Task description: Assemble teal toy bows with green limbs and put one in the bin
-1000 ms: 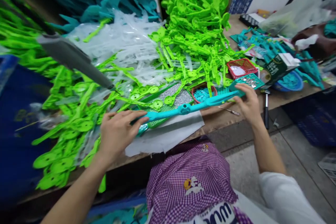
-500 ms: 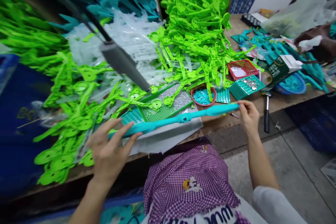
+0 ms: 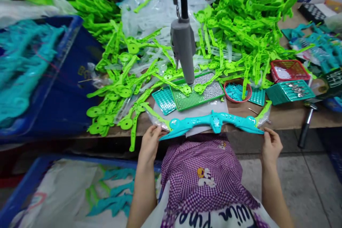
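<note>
Turquoise winged piece [image 3: 216, 124] — held crosswise between left fingers [image 3: 154, 130], pinching one tip, and right fingers [image 3: 270, 135], pinching the other

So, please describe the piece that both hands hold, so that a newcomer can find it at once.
Find the workbench and go to its near edge, above the purple checked apron. There the left hand and right hand hold a long turquoise piece at its ends. Unlike the loose green parts behind it, it is mostly turquoise, with a green arm near each end.
</note>
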`<state>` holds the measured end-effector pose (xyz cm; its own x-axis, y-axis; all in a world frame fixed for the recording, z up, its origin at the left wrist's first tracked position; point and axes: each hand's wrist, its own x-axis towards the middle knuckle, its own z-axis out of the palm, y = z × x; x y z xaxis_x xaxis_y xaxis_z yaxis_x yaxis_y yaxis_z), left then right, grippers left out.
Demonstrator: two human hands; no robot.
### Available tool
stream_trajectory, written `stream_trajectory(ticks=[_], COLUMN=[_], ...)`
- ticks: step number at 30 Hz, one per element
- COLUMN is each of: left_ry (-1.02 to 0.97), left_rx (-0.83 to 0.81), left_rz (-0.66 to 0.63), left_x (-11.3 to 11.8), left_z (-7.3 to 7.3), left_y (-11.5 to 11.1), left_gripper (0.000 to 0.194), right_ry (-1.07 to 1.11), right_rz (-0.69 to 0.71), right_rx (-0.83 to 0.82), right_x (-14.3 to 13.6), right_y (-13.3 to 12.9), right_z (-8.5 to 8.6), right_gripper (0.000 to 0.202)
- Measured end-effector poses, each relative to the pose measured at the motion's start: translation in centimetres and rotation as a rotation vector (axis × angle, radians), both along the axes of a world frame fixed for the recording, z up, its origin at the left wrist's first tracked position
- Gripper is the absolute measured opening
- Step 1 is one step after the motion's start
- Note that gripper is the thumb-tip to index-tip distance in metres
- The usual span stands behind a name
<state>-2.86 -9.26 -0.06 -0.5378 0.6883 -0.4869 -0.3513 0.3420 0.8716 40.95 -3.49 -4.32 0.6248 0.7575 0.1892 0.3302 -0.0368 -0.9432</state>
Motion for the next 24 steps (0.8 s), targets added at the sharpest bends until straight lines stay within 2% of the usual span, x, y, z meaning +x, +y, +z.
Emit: stream_trajectory(ticks=[5, 11, 16, 19, 24], left_ry=[-0.009, -0.027, -0.020, 0.007, 0.111], left_rx=[-0.051, 0.036, 0.075, 0.185, 0.440], left_rz=[-0.001, -0.069, -0.106, -0.133, -0.145], left_x=[-0.4, -1.0, -2.0, -2.9, -5.0], left_z=[0.3, 0.3, 0.3, 0.8, 1.2], left_y=[2.0, 0.8, 0.7, 0.9, 0.2], left_gripper=[0.046, 0.060, 0.059, 0.058, 0.055], right_ry=[0.160, 0.242, 0.327, 0.372, 0.519], right_rz=[0.002, 0.023, 0.010, 0.029, -0.004], right_rx=[-0.045, -0.171, -0.228, -0.194, -0.010], right_x=[-0.5, -1.4, -1.7, -2.2, -4.6], right_y=[0.7, -1.2, -0.5, 0.0, 0.6], right_z=[1.0, 4.1, 4.9, 5.8, 7.4], right_gripper=[0.038, 0.050, 0.053, 0.050, 0.048])
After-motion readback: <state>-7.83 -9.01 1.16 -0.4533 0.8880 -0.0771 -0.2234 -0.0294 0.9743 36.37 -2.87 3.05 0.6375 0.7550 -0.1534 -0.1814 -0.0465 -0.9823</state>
